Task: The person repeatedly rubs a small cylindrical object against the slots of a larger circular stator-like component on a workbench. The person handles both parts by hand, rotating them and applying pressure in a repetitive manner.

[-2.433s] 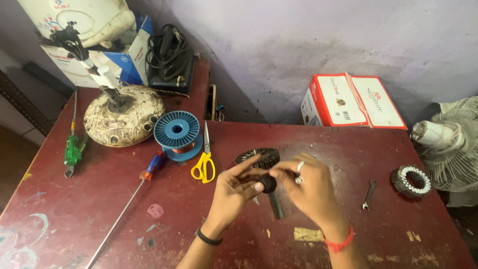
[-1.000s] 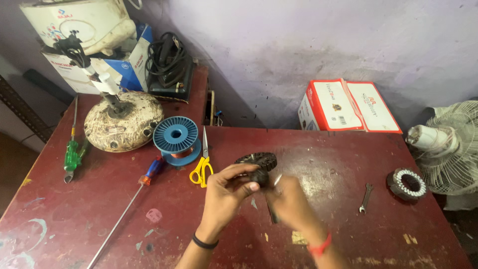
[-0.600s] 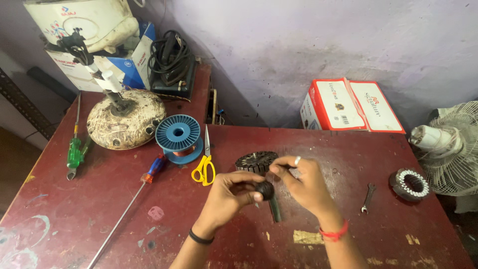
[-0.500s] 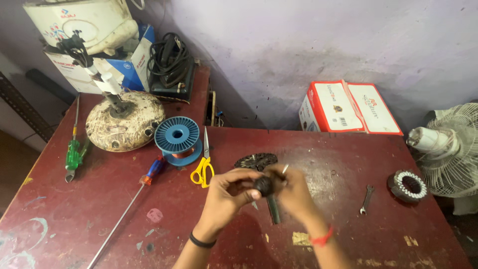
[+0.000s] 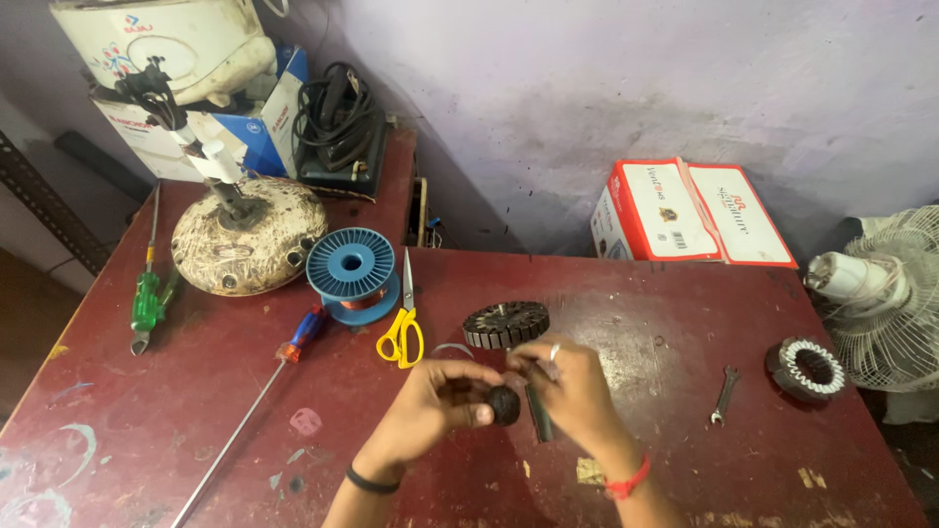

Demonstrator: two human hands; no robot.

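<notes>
Both my hands meet over the middle of the dark red table (image 5: 196,391). My left hand (image 5: 440,401) pinches a small round black part (image 5: 505,405) between thumb and fingers. My right hand (image 5: 572,386), with a ring on one finger, holds a thin dark rod-like piece (image 5: 538,416) right beside the black part. Just beyond my fingers lies a dark toothed metal core (image 5: 506,324), flat on the table.
Yellow-handled scissors (image 5: 403,332), a blue wire spool (image 5: 353,275), a long red-handled screwdriver (image 5: 256,391) and a green-handled screwdriver (image 5: 147,303) lie left. A worn round motor housing (image 5: 248,247) stands far left. A wound stator (image 5: 806,368), a small spanner (image 5: 724,395), a fan (image 5: 885,293) and a red-white box (image 5: 690,212) are right.
My hands stayed together over the table centre, shifting slightly as the fingers turn and adjust the small black part. The objects on the table have not moved.
</notes>
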